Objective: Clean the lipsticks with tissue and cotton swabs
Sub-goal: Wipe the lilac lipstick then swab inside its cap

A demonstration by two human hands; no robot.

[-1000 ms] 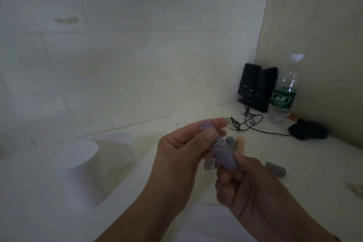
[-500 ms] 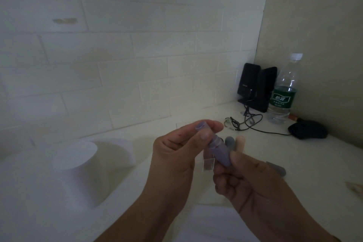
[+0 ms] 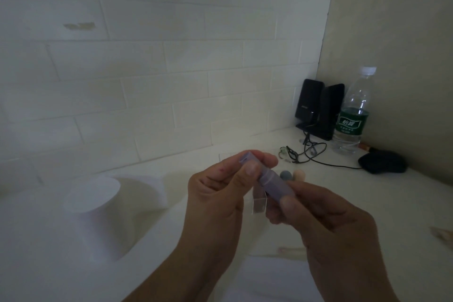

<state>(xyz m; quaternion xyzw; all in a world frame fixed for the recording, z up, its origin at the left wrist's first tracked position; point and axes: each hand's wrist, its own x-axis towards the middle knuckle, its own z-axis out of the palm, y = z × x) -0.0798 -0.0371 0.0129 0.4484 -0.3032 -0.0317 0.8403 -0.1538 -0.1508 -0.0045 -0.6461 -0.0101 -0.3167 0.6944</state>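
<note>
The person holds a lilac lipstick (image 3: 269, 176) in mid-air above the white tabletop (image 3: 404, 203), in front of the body and roughly central in the head view. The left hand (image 3: 220, 193) pinches the tube's upper, paler end between thumb and fingers; the right hand (image 3: 326, 223) has its fingers curled round the darker lower barrel. A seam shows between the two sections, so the step in hand appears to be separating cap from body, though whether the cap has begun to part cannot be told. To do it well, the pull should run straight along the tube's axis, the right hand gripping the barrel firmly, so that the stick inside is not sheared or smeared against the cap wall. A small clear block (image 3: 259, 205) is seen just behind the hands; what it is cannot be determined. Two further lipsticks, one grey (image 3: 285, 175) and one peach (image 3: 299, 174), stand on the surface just beyond the hands. A tissue roll (image 3: 93, 198) lies well to the left; no cotton swabs can be made out. At the far right corner stand black speakers (image 3: 318, 110) and a water bottle (image 3: 353, 115), with a tangled cable (image 3: 311, 152) and a dark mouse (image 3: 381, 162) near them. Open room lies left and forward; the standing lipsticks are liable to be knocked over if the hands drop forward.
</note>
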